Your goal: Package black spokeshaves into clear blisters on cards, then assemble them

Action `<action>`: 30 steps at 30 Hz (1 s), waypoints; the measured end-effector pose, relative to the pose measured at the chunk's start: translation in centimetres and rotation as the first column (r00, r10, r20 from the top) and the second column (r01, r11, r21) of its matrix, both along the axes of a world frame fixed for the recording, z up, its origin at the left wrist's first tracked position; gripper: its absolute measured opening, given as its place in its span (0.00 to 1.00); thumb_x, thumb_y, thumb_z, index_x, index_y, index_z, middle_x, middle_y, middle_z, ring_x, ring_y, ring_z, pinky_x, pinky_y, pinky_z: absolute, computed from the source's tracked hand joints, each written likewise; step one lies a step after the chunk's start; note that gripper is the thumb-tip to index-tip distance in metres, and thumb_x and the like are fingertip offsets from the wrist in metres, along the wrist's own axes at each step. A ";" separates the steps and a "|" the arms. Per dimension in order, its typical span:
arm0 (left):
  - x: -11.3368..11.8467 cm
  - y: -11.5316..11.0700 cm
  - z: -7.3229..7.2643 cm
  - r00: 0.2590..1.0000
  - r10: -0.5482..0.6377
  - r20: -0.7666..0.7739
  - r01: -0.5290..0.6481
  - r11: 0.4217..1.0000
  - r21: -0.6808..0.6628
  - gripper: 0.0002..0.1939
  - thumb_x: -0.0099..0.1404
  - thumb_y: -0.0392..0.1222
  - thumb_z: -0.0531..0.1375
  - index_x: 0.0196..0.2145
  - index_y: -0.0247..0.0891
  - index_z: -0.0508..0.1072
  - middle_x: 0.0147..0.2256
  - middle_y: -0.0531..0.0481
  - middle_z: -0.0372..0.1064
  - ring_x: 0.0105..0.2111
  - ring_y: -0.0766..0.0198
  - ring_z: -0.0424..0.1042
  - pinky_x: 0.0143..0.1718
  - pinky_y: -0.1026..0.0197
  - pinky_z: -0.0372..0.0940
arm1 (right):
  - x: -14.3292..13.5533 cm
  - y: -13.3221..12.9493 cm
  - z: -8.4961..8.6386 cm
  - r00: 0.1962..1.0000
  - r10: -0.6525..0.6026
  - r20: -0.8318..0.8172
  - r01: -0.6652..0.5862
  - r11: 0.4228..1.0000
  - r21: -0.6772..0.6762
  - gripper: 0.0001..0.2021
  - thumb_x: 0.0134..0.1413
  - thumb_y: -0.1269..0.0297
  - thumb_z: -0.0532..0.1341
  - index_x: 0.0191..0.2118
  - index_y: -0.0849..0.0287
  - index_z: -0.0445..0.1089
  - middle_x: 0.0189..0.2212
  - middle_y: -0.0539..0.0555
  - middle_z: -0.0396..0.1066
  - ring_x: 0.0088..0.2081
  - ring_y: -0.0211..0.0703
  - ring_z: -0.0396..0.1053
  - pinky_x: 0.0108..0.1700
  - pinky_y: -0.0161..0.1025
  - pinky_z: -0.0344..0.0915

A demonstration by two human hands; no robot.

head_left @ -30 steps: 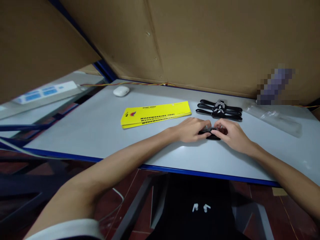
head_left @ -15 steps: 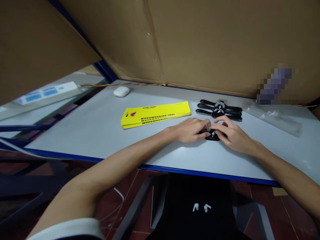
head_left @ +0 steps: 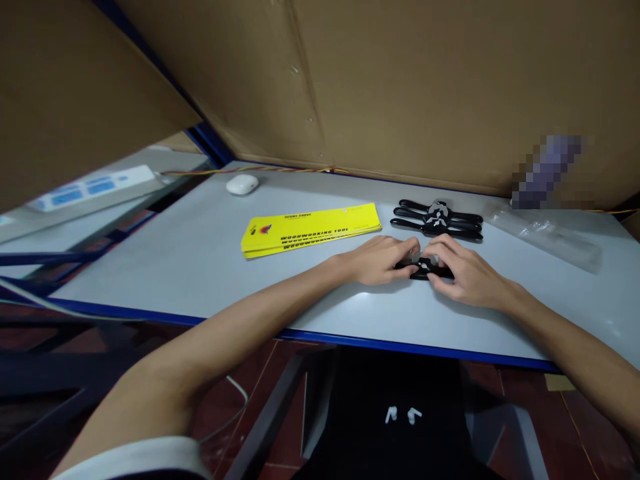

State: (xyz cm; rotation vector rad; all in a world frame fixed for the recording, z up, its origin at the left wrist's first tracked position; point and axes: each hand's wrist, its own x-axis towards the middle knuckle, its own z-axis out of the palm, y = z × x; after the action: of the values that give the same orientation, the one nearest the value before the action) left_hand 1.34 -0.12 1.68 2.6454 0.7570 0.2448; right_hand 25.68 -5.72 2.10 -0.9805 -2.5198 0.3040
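From the head view, we take the yellow cards, fanned in a shallow stack on the desk, as our landmark. The black tool lies to their right and nearer to us, low over the desktop, its pale metal centre showing between our fingers. Our left grip is closed on the tool's left end, just beside the cards' near right corner; whether it brushes them we cannot tell. Our right grip, farther right of the cards, has thumb and fingers bent around the tool's other end.

To the right of the cards, the three black tools lie close together, with the clear plastic wrapping well beyond them. The white case sits off the cards' far left.

What worries us most is the fingertips so close to that metal centre: should it carry a bare edge, which is hidden here, a slip might nick us. The slim handles could twist if one side loosens. A forward shove might knock the neighbouring tools, and a leftward wrist movement could skew the cards.
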 end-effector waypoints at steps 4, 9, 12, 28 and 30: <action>0.0 0.1 -0.2 1.000 -0.001 0.005 0.001 1.000 0.010 0.15 0.72 0.53 0.50 0.44 0.39 0.66 0.29 0.51 0.71 0.27 0.59 0.66 0.30 0.58 0.53 | -0.2 0.2 0.1 0.999 -0.001 -0.048 0.002 1.000 0.016 0.09 0.70 0.67 0.55 0.51 0.54 0.67 0.48 0.59 0.70 0.38 0.46 0.71 0.41 0.46 0.71; -0.1 0.2 -0.5 1.000 -0.003 0.014 0.003 1.000 0.012 0.15 0.72 0.54 0.50 0.44 0.39 0.66 0.27 0.52 0.69 0.26 0.60 0.64 0.29 0.58 0.52 | -0.2 0.2 0.3 0.992 -0.014 -0.126 0.020 0.999 0.046 0.08 0.71 0.70 0.53 0.46 0.54 0.68 0.45 0.58 0.71 0.38 0.45 0.70 0.42 0.45 0.70; -0.1 0.2 -0.5 1.000 0.001 0.013 -0.001 1.000 -0.002 0.15 0.72 0.53 0.51 0.44 0.39 0.66 0.27 0.52 0.69 0.25 0.61 0.63 0.29 0.58 0.52 | -0.1 0.0 0.3 0.996 -0.009 -0.090 0.013 0.999 0.042 0.07 0.68 0.69 0.55 0.39 0.57 0.70 0.46 0.60 0.71 0.32 0.41 0.68 0.38 0.44 0.69; -0.1 0.3 -0.5 0.999 -0.011 0.034 0.011 1.000 0.000 0.15 0.72 0.54 0.51 0.44 0.40 0.65 0.28 0.52 0.69 0.25 0.61 0.64 0.29 0.58 0.52 | -0.1 -0.3 0.5 0.998 -0.001 -0.058 0.003 0.999 0.037 0.10 0.66 0.67 0.57 0.48 0.57 0.74 0.51 0.61 0.72 0.34 0.43 0.71 0.41 0.47 0.72; -0.1 0.3 -0.5 0.999 -0.017 0.037 0.016 1.000 0.011 0.15 0.72 0.54 0.51 0.44 0.40 0.64 0.28 0.52 0.69 0.26 0.60 0.64 0.29 0.58 0.52 | -0.2 -0.3 0.4 0.995 -0.018 -0.098 0.023 0.998 0.054 0.19 0.67 0.69 0.56 0.61 0.55 0.69 0.52 0.60 0.72 0.38 0.45 0.73 0.43 0.47 0.73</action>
State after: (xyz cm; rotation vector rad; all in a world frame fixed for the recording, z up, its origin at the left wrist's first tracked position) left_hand 1.22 0.15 1.14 2.6486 0.7235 0.2928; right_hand 25.49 -5.98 2.53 -0.9466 -2.4152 0.2679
